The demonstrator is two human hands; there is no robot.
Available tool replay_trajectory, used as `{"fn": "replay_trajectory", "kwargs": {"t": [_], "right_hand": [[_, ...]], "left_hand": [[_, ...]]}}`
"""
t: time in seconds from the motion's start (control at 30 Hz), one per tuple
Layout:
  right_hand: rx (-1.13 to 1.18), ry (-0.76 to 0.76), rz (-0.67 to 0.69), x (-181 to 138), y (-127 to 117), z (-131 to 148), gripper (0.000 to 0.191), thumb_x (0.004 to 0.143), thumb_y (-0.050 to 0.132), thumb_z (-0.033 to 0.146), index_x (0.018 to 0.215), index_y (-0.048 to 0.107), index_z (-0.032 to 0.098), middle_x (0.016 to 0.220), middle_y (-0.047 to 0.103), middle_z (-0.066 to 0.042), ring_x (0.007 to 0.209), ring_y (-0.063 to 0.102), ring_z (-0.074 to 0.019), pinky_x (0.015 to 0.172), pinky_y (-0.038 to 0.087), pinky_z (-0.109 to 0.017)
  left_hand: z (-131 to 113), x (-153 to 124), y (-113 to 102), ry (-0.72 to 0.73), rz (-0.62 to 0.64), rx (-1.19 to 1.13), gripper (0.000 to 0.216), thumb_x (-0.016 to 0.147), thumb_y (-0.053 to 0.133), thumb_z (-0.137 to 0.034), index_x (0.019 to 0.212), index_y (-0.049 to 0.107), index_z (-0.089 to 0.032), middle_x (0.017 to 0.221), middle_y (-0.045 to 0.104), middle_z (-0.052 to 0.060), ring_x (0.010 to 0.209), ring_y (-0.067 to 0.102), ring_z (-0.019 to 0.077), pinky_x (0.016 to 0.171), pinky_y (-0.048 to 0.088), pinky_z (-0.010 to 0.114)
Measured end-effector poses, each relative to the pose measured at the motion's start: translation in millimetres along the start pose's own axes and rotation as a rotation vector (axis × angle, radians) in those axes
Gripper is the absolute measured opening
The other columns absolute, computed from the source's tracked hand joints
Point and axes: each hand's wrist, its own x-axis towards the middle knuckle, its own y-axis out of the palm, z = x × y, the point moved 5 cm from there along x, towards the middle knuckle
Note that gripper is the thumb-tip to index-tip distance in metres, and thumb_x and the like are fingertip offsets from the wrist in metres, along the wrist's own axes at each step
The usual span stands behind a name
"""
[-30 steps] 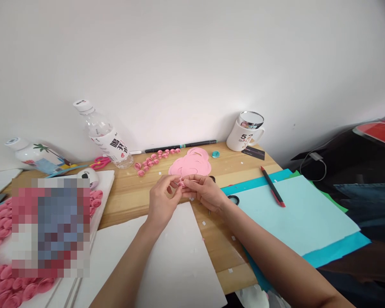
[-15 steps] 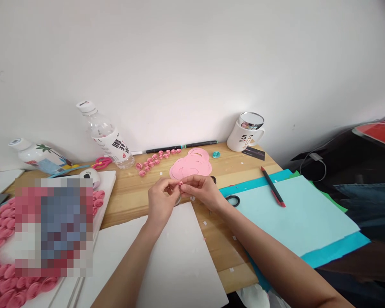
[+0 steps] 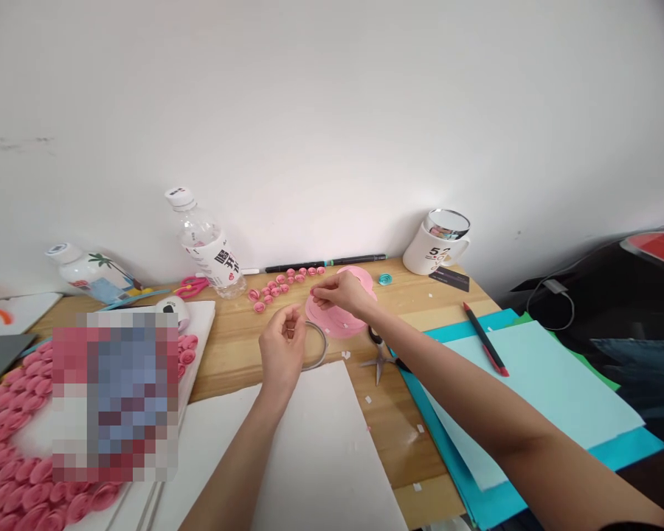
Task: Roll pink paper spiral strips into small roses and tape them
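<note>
So the right hand [image 3: 340, 293] is out over the pink paper cutouts [image 3: 335, 322], its thumb and fingers drawn in to a narrow pinch. There's maybe a speck of pink at the tips, but with pink paper right behind it I honestly can't tell if it's holding anything. The left hand [image 3: 282, 343] is nearer and a bit to the left, up off the table [image 3: 226, 346], fingers loosely curled with only a small gap to the thumb. Can't tell if anything's in there either.

Just right of the left hand, and partly hidden by it, is a grey ring [image 3: 325, 346]. The little pink paper rolls [image 3: 280, 279] sit in a loose cluster on the far side, left of the cutouts, and one teal roll [image 3: 385, 279] is over to the right of them. Open scissors [image 3: 380, 361] lie near the right forearm, one handle partly covered by it.

Near side: a big white sheet [image 3: 332, 442] under the left forearm. Right side: pale blue paper [image 3: 553, 391] with a black and red pen [image 3: 485, 339] on top. Far right there's a white mug [image 3: 427, 252], far left a clear bottle [image 3: 213, 257], and on the near left loads more pink paper roses [image 3: 25, 402], partly behind a pixelated patch.
</note>
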Motion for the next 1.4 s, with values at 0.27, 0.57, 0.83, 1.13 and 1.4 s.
{"fn": "replay_trajectory", "kwargs": {"t": [0.27,0.57,0.83,1.13,1.4], "right_hand": [[-0.075,0.071,-0.031,44,25,4,0.015,0.055,0.069,0.011,0.051,0.055,0.016,0.046,0.060,-0.001,0.044,0.056,-0.0119,0.045,0.047,-0.023],[-0.169,0.096,-0.044,52,35,-2,0.017,0.054,0.071,0.011,0.048,0.055,0.016,0.043,0.058,-0.001,0.047,0.057,-0.0138,0.046,0.046,-0.023],[-0.281,0.054,-0.079,38,8,14,0.009,0.066,0.062,0.017,0.058,0.058,0.016,0.052,0.063,-0.004,0.046,0.057,-0.0137,0.047,0.046,-0.025],[-0.989,-0.208,0.076,-19,-38,5,0.023,0.058,0.070,0.018,0.081,0.069,0.018,0.085,0.065,-0.006,0.074,0.059,-0.0183,0.063,0.043,-0.027],[-1.039,-0.399,0.012,-43,-32,-12,0.015,0.074,0.058,0.015,0.086,0.067,0.015,0.098,0.061,-0.012,0.093,0.055,-0.0229,0.079,0.043,-0.034]], "left_hand": [[4,3,-6,-0.032,-0.022,-0.037,0.024,0.074,0.052,-0.023,0.095,0.060,-0.014,0.080,0.063,0.006,0.069,0.059,0.0146,0.063,0.049,0.027],[3,5,-8,-0.038,-0.036,-0.011,0.023,0.073,0.052,-0.021,0.093,0.061,-0.015,0.077,0.063,0.004,0.061,0.059,0.0129,0.061,0.049,0.027],[7,6,-8,-0.034,-0.050,0.006,0.022,0.073,0.052,-0.022,0.092,0.061,-0.015,0.077,0.064,0.005,0.061,0.060,0.0139,0.059,0.048,0.027],[9,4,2,-0.012,0.026,0.065,0.021,0.070,0.054,-0.022,0.088,0.063,-0.014,0.065,0.064,0.002,0.056,0.059,0.0139,0.060,0.047,0.027],[10,-1,14,0.096,0.141,0.208,0.017,0.072,0.050,-0.020,0.082,0.063,-0.016,0.071,0.068,0.005,0.062,0.063,0.0173,0.062,0.048,0.030]]}}
